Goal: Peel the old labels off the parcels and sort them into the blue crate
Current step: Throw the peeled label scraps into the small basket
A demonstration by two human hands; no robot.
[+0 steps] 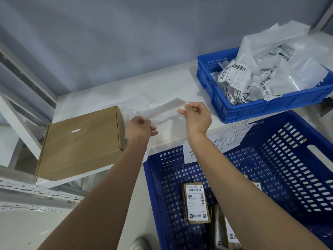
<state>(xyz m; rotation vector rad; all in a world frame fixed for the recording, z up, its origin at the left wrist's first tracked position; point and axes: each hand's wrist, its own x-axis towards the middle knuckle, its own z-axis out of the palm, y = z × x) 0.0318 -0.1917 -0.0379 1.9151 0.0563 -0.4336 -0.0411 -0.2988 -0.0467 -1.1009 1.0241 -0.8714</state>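
Your left hand and right hand each pinch one end of thin white translucent label strip, stretched between them above shelf. Long axis runs left-low to right-high. Small blue crate of crumpled labels lies right; right hand nearer.

Both hands, left and right, pinch a white strip stretched between their fingers, above the desk.

Left hand, right hand, seemingly pinching.
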